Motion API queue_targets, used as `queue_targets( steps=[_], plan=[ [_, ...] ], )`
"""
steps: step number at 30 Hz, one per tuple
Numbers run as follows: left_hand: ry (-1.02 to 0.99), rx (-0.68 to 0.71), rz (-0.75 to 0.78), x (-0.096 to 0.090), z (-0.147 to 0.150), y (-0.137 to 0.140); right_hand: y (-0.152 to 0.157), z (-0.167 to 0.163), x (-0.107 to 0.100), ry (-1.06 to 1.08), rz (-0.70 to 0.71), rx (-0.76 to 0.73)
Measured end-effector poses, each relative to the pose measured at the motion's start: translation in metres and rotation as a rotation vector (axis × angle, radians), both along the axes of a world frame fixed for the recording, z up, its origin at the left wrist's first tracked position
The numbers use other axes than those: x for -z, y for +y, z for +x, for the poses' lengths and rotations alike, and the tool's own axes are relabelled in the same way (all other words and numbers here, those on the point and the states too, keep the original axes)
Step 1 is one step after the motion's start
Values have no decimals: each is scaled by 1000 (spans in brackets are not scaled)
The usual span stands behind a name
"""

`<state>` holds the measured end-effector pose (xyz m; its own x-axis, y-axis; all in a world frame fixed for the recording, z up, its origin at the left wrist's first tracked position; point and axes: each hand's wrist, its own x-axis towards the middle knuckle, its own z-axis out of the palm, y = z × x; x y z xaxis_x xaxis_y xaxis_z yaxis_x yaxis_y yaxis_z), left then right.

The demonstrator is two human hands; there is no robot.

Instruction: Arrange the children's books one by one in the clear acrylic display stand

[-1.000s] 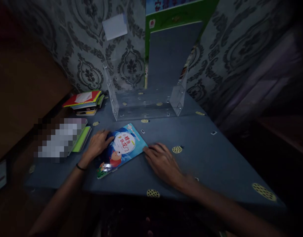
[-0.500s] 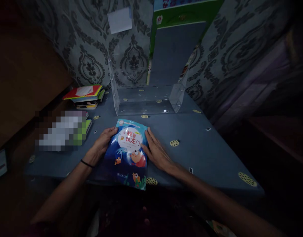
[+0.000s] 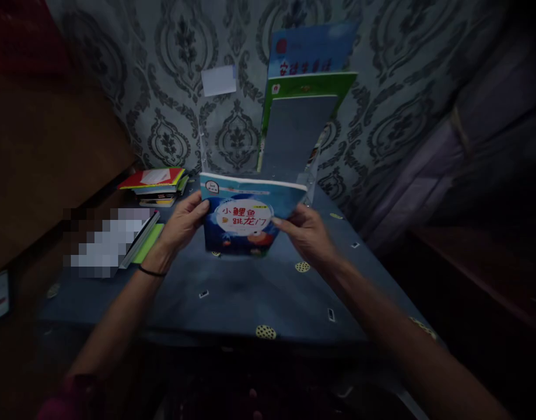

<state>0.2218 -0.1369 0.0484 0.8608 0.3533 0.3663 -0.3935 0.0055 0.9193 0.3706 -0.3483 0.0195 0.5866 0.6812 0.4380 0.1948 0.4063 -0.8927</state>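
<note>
Both hands grip a blue picture book (image 3: 237, 233) with red lettering in a white oval on its cover. It is held up off the table, its top edge tipped toward the wall. My left hand (image 3: 186, 221) pinches its left edge, thumb on the cover. On the right edge, my right hand (image 3: 309, 233) has its thumb in front and the fingers behind, partly hidden. Beyond the book stands a clear acrylic stand (image 3: 312, 181), mostly covered by it. Taller books, one with a green border (image 3: 309, 86) and a blue one (image 3: 311, 49), stand upright in its right part.
A stack of books (image 3: 156, 181) with a red one on top lies at the table's back left. Nearer is another pile (image 3: 145, 248), partly pixelated. The blue tablecloth (image 3: 250, 303) has yellow dotted prints. A white card (image 3: 219, 80) is on the patterned wall; a curtain hangs at right.
The blue picture book has come up from the table's front and moved away toward the stand, tilting more upright. My right hand has gone from resting on its edge to gripping it.
</note>
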Motion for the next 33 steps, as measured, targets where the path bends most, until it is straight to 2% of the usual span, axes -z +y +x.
queue_targets(
  steps=[2,4,7,10,13,17,19,21,24,27,29,33],
  plan=[
    [-20,19,268,-7,-11,8,-13,7,-7,-245,-15,60],
    [35,89,549,3,-28,13,-27,9,7,-529,-56,52],
    [172,246,876,43,-55,8,-47,1,54,-857,-173,-56],
    [289,259,1039,86,-75,-7,-64,-12,90,-970,-387,-214],
    [314,246,1122,102,-84,-16,-77,-19,91,-1008,-528,-300],
    [335,257,1195,90,-87,-16,-72,-23,71,-1044,-546,-285],
    [364,283,1227,82,-83,-16,-50,-30,71,-1027,-549,-243],
    [395,272,1251,80,-73,-19,-17,-38,79,-977,-586,-206],
    [435,106,1285,86,-52,-25,33,-43,97,-920,-667,-189],
    [456,-19,1344,99,-38,-28,60,-34,110,-929,-721,-116],
    [457,-20,1382,105,-37,-26,60,-21,113,-922,-756,-21],
    [431,-14,1387,109,-41,-22,38,5,111,-902,-836,138]
  ],
)
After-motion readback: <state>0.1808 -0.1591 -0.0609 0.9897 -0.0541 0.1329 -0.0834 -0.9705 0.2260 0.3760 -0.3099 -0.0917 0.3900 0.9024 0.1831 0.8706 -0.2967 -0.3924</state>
